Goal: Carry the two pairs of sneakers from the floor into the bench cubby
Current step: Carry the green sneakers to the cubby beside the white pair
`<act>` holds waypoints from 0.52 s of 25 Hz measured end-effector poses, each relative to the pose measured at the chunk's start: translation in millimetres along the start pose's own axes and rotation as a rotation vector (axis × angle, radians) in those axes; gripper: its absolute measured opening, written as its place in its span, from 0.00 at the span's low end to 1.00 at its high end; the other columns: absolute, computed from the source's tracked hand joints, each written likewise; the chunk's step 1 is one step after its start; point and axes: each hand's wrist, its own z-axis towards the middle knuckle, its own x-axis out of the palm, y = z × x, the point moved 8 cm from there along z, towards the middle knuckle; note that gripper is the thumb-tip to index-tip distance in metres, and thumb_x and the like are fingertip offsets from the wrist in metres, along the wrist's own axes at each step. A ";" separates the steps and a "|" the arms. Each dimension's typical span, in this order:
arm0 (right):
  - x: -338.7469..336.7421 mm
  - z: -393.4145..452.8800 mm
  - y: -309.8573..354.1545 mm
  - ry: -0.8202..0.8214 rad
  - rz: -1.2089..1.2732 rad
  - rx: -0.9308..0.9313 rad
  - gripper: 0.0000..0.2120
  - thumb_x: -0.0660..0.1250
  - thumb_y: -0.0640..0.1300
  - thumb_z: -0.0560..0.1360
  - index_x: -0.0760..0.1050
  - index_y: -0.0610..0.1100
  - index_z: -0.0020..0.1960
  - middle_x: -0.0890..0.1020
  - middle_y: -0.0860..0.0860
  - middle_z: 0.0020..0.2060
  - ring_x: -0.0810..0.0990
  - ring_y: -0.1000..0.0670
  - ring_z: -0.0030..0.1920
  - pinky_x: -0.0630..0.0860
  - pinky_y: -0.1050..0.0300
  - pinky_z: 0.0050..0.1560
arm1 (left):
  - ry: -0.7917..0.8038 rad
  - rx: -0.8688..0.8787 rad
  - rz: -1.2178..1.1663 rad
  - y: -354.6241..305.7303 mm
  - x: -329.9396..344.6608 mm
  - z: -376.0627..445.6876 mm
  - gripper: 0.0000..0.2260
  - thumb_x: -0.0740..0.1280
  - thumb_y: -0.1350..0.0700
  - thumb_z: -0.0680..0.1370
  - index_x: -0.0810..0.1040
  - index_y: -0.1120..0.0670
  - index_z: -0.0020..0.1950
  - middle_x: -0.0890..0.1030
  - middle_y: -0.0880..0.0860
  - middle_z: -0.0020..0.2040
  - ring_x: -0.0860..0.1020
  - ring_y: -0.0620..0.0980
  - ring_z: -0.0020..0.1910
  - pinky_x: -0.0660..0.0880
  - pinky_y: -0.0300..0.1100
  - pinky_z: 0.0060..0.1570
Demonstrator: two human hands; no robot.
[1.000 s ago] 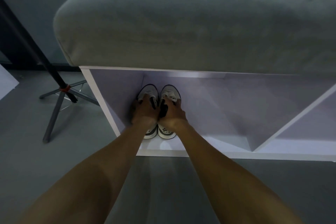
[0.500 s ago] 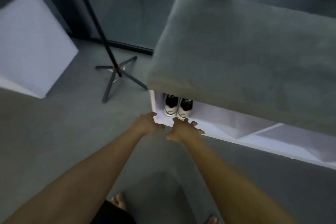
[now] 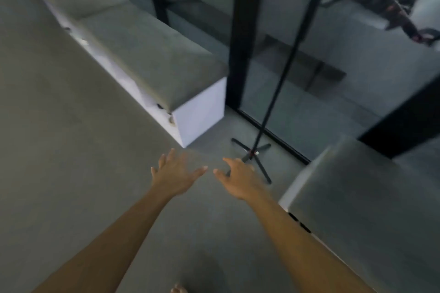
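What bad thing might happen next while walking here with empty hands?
1. The tripod spreads thin dark legs on the floor just past the right hand; a foot might catch one and topple its tall pole.
2. The picture is blurred, so the head seems to be turning fast; the white bench corner close ahead of the left hand could get bumped.
3. A bare toe shows below, so a stub might hurt.
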 end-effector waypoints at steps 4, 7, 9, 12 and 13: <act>-37.0 20.0 189.7 -0.002 0.023 -0.255 0.34 0.58 0.67 0.77 0.63 0.51 0.78 0.70 0.47 0.74 0.65 0.42 0.74 0.62 0.42 0.73 | -0.137 -0.059 -0.108 109.5 -149.1 -11.4 0.43 0.49 0.18 0.66 0.58 0.36 0.77 0.58 0.51 0.81 0.54 0.56 0.79 0.55 0.64 0.73; -36.2 42.5 304.2 0.006 0.009 -0.346 0.37 0.56 0.71 0.73 0.65 0.53 0.76 0.71 0.51 0.74 0.68 0.43 0.73 0.66 0.40 0.71 | -0.216 -0.108 -0.159 189.5 -223.8 -10.7 0.46 0.48 0.16 0.63 0.64 0.38 0.75 0.65 0.51 0.78 0.59 0.54 0.78 0.58 0.61 0.73; -27.4 62.8 365.8 0.062 0.001 -0.398 0.32 0.59 0.67 0.76 0.66 0.52 0.76 0.71 0.50 0.74 0.68 0.44 0.73 0.66 0.42 0.71 | -0.251 -0.145 -0.224 229.7 -265.5 -6.1 0.43 0.54 0.19 0.66 0.68 0.43 0.73 0.69 0.52 0.75 0.63 0.54 0.76 0.60 0.57 0.73; -6.2 101.5 446.5 0.214 -0.035 -0.473 0.26 0.62 0.60 0.80 0.68 0.51 0.75 0.72 0.49 0.73 0.70 0.46 0.72 0.66 0.50 0.71 | -0.312 -0.212 -0.340 288.5 -316.2 12.4 0.30 0.66 0.34 0.75 0.72 0.48 0.72 0.73 0.54 0.73 0.68 0.55 0.73 0.63 0.50 0.72; -1.2 117.7 471.2 0.256 -0.038 -0.485 0.26 0.63 0.60 0.80 0.68 0.52 0.75 0.72 0.50 0.73 0.71 0.47 0.72 0.67 0.52 0.70 | -0.325 -0.234 -0.382 308.4 -329.9 25.9 0.28 0.68 0.36 0.75 0.73 0.48 0.71 0.73 0.54 0.72 0.69 0.54 0.72 0.64 0.49 0.71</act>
